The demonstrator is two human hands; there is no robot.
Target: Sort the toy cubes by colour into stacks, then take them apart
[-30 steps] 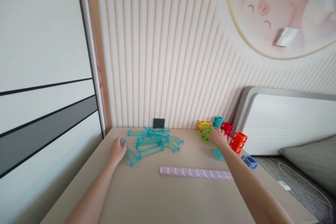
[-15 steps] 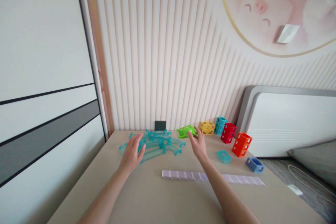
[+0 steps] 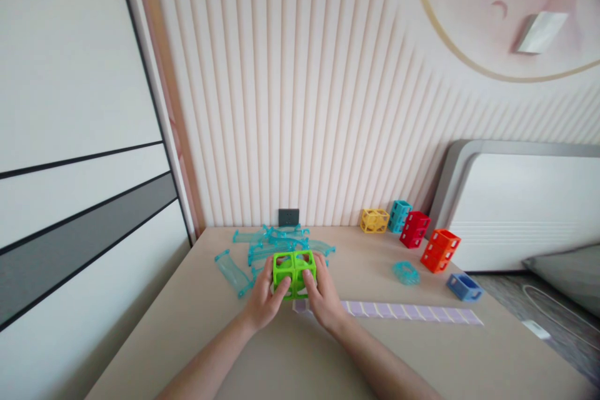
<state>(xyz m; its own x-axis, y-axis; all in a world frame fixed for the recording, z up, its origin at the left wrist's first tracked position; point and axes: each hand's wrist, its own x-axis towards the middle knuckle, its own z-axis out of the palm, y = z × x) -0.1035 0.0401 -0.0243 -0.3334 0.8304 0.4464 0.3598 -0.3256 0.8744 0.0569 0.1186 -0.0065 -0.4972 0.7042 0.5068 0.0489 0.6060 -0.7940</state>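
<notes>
A bright green openwork building block [image 3: 294,262], made of two cube frames side by side, is held up above the table. My left hand [image 3: 265,295] grips its left end, thumb on the near face. On its right end sits my right hand [image 3: 323,292], with the thumb also pressed to the front. Behind the block lies a pile of clear teal track pieces [image 3: 262,253], partly covered by the block and hands. One separate teal track piece [image 3: 233,274] rests left of my left hand. The left end of a pale purple segmented strip [image 3: 403,311] passes behind my right hand.
Along the right side stand a yellow block [image 3: 374,220], a teal block [image 3: 400,216], a red block [image 3: 415,229], an orange block [image 3: 440,250] and a blue block [image 3: 464,287]. A clear teal ring [image 3: 405,272] lies nearby. A black wall socket [image 3: 289,217] is behind the table [image 3: 262,362].
My right hand has brought the green block left and nearer, and my left hand has closed on it too. One teal track piece now lies turned at the pile's left.
</notes>
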